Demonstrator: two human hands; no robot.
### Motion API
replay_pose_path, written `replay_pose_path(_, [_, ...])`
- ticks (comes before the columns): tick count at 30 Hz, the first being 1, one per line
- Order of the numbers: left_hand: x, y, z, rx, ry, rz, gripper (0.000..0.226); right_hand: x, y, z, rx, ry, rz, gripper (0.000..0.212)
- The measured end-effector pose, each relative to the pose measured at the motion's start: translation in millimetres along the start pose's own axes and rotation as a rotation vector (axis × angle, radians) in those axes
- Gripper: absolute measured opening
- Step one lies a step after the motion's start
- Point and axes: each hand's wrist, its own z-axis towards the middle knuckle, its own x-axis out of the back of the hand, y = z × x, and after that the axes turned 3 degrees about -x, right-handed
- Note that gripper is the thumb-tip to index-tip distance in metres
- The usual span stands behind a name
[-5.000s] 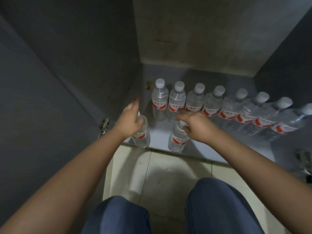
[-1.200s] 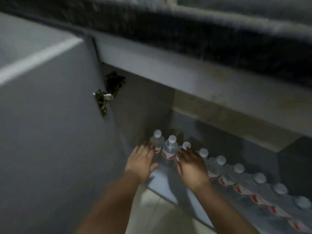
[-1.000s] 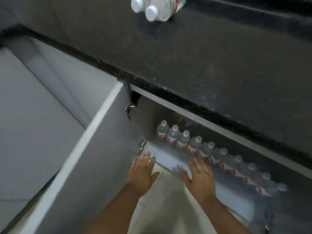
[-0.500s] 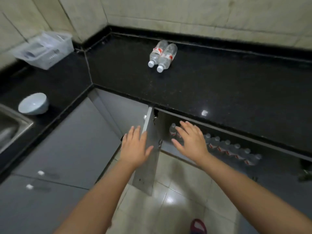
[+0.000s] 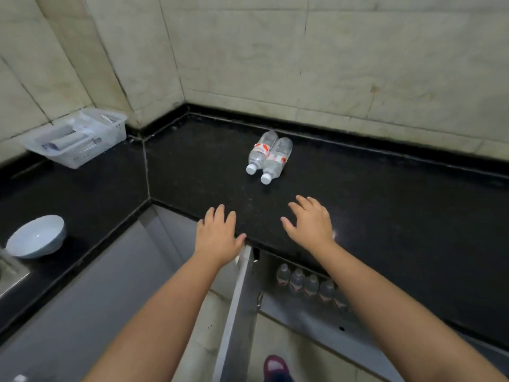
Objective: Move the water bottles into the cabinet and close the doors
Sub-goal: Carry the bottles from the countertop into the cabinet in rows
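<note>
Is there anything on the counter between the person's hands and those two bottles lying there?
No. In the head view only bare black countertop separates the left hand and right hand from the two bottles.

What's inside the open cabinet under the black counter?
A row of clear plastic water bottles with white caps stands inside the grey cabinet. The black countertop and an arm cover the rest of the row.

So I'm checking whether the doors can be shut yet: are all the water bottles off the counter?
No, two water bottles lie side by side on the black counter, beyond both open hands.
</note>
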Motion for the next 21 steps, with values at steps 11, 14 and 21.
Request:
replay_pose_path(11, [-21, -15, 236, 0.035, -0.107, 0.014, 0.058, -96, 1, 217, 0.233, 0.031, -0.103, 0.036])
replay_pose_path(14, [-31, -10, 272, -0.011, -0.075, -0.025, 0.056, -114, 20, 224, 0.319, 0.171, -0.083, 0.037])
replay_pose_path(21, [-43, 19, 320, 0.141, 0.057, -0.262, 0.04, -135, 53, 215, 0.278, 0.405, 0.06, 0.036])
